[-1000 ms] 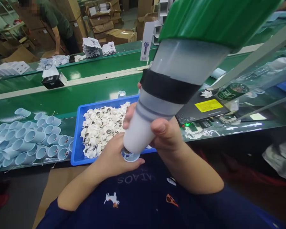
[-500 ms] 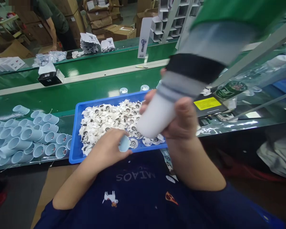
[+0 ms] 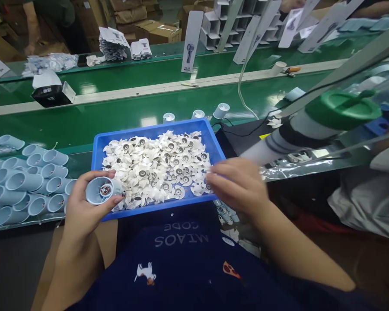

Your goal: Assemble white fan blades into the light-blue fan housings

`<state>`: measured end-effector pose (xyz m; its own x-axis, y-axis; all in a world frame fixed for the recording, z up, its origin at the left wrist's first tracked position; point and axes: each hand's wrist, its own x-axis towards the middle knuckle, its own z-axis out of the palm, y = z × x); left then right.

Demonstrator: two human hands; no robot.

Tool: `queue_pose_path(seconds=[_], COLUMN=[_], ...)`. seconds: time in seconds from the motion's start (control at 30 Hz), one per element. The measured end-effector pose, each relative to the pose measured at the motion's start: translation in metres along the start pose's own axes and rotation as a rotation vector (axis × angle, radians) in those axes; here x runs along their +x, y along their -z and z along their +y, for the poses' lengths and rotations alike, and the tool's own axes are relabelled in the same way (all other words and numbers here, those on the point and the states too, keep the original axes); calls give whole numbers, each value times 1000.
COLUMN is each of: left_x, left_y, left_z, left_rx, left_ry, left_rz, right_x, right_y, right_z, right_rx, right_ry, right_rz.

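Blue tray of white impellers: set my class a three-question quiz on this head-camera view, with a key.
1. Which hand holds the pale blue tube, left or right?
2. True or false: the right hand reaches over the blue tray of white impellers.
3. Fill in the colour: the conveyor belt beyond the tray is ____.

Key: 1 left; 2 true; 3 green.

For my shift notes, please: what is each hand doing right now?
Left hand: closed around a pale blue plastic tube.
Right hand: open over the blue tray, nothing visible in it.
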<state>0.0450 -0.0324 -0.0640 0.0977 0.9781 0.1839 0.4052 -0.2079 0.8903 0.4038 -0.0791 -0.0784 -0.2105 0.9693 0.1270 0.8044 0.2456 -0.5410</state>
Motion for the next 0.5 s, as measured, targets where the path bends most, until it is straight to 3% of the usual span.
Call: queue_pose_path(seconds=[0.07, 0.13, 0.33, 0.5], left_x=[1, -1, -9, -9], left_y=[-7, -10, -6, -9], left_z=[1, 4, 7, 7], left_rx=[-5, 3, 116, 136], left_ry=[-32, -45, -47, -22], left_rz=[-22, -27, -18, -48], right_x=[20, 35, 38, 39], right_y=[-11, -21, -35, -38], right_z=[-2, 3, 16, 9], right_rx=[-375, -520, -613, -570], right_ry=[-6, -9, -49, -137], right_rz=[-294, -432, -506, -447])
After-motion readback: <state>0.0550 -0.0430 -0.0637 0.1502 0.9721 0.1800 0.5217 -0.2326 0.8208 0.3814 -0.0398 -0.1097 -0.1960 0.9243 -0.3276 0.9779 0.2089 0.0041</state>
